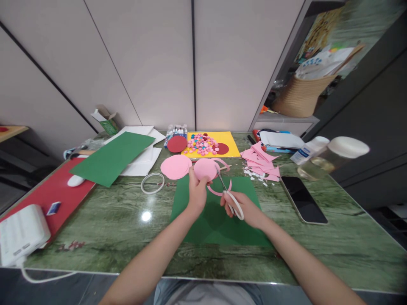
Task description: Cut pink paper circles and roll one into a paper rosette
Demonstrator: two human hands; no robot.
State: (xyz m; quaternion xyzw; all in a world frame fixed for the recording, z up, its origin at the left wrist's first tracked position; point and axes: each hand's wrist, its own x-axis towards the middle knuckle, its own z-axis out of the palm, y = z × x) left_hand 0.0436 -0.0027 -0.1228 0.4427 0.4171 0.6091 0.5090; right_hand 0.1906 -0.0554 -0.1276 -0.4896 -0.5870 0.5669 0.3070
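Observation:
My left hand (197,190) pinches a pink paper circle (204,167) by its lower left edge, above a green sheet (219,224). White-handled scissors (234,202) are gripped in my right hand (243,207), their blades at the right edge of the circle. A thin curved pink strip (219,192) hangs around the blades, and whether it is still joined to the circle I cannot tell. Left of my left hand lies a stack of pink paper circles (175,167). Behind sits a yellow sheet (233,142) with a heap of small pink and coloured pieces (203,145).
Pink scraps (259,161), a phone (303,199), a white bottle (310,150) and a lidded jar (330,159) stand or lie on the right. Leftward are a tape ring (152,183), another green sheet (112,157), a red sheet (70,190) and a white power bank (23,235) with a cable.

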